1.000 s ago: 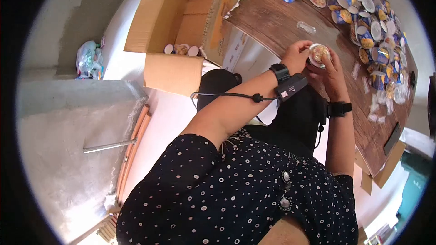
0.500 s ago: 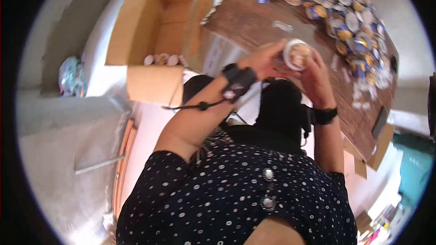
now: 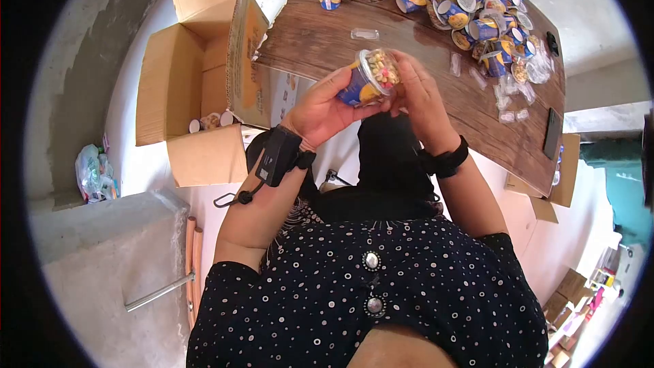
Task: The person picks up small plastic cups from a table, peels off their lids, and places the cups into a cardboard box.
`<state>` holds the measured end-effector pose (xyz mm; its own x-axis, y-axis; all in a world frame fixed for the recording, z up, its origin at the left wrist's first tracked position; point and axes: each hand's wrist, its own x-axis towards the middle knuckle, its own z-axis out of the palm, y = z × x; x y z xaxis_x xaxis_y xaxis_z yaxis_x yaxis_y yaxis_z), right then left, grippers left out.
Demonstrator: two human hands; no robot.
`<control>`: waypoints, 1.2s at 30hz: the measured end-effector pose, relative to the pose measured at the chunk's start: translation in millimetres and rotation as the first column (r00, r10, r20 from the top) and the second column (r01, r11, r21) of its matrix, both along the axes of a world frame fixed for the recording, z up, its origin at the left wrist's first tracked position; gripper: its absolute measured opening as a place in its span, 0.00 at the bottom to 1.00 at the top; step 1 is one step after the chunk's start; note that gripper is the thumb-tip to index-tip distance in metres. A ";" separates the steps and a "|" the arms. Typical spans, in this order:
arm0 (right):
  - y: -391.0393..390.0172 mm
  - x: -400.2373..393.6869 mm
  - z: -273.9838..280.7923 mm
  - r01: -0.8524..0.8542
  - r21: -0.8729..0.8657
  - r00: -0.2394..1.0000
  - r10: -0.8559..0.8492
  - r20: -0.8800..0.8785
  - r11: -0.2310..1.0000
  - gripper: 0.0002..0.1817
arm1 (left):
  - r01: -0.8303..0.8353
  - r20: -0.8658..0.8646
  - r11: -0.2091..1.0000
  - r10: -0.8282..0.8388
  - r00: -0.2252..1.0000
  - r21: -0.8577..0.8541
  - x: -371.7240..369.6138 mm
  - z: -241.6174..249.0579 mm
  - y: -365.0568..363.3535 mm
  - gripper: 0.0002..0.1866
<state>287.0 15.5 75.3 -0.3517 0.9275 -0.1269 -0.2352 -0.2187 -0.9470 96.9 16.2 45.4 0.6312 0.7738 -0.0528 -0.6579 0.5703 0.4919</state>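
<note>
A small snack cup (image 3: 368, 76) with a blue and yellow wrapper and a clear lid over coloured pieces is tilted on its side between both hands. My left hand (image 3: 323, 108) wraps around the cup's body from below. My right hand (image 3: 417, 95) presses its fingers on the lid's rim. Both hands hover over the near edge of a dark wooden table (image 3: 327, 37). A black band with a small device sits on each wrist.
A heap of several similar cups (image 3: 470, 7) covers the table's far right. Small clear packets (image 3: 504, 92) lie near them, and one clear packet (image 3: 365, 34) lies just beyond my hands. An open cardboard box (image 3: 197, 88) holding a few cups stands on the floor at left. A dark phone (image 3: 552, 133) lies at the table's right end.
My view has swung, so the table and box now sit further left. The cup has tipped from lid-up to lying sideways, and my left hand has shifted under its body.
</note>
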 end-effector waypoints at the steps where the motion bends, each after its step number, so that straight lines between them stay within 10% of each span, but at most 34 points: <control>1: -3.0 -2.6 4.8 0.116 0.141 0.957 -0.148 0.247 0.983 0.23 | -0.060 -0.041 0.998 0.058 0.997 -0.038 -1.0 1.3 -0.9 0.28; 11: -9.4 -13.1 -0.6 0.129 0.307 0.982 -0.164 0.091 0.943 0.34 | -0.090 -0.102 0.996 0.090 0.991 0.001 -8.8 10.9 -10.8 0.27; 13: -10.5 -9.2 1.8 0.111 0.299 0.965 -0.175 0.197 0.948 0.35 | -0.037 -0.499 0.990 0.103 0.860 0.139 -19.2 19.4 -14.3 0.27; 17: -19.7 -16.5 9.1 0.054 0.316 0.994 -0.082 0.077 0.947 0.35 | 0.060 -0.659 0.951 0.164 0.734 0.304 -35.8 45.6 -20.7 0.26; 22: -26.7 -24.8 36.5 -0.156 0.633 0.887 -0.174 0.427 0.758 0.38 | 0.011 -0.509 0.982 0.088 0.856 0.188 -57.3 77.8 -35.0 0.31; 24: -30.9 -37.9 43.9 -0.202 0.658 0.873 -0.170 0.456 0.725 0.40 | 0.095 -0.669 0.838 0.354 0.654 0.537 -59.8 78.7 -39.8 0.33; 28: -35.0 -58.0 46.9 -0.307 0.776 0.858 -0.193 0.476 0.551 0.42 | 0.249 -0.841 0.842 0.357 0.406 0.478 -68.3 98.9 -50.2 0.40; 29: -34.5 -59.3 45.7 -0.314 0.785 0.865 -0.179 0.468 0.534 0.42 | 0.297 -0.736 0.674 0.614 0.285 0.677 -69.7 85.3 -51.8 0.40; 36: -25.8 -75.2 43.2 -0.349 0.831 0.886 -0.136 0.444 0.434 0.44 | 0.203 -0.707 0.683 0.634 0.312 0.702 -84.2 82.1 -58.8 0.39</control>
<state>211.7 -10.4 118.5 -0.5968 0.5630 0.5717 0.1573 0.7808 -0.6047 12.7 -42.6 127.5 0.3046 0.9480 0.0920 0.3670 -0.2060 0.9071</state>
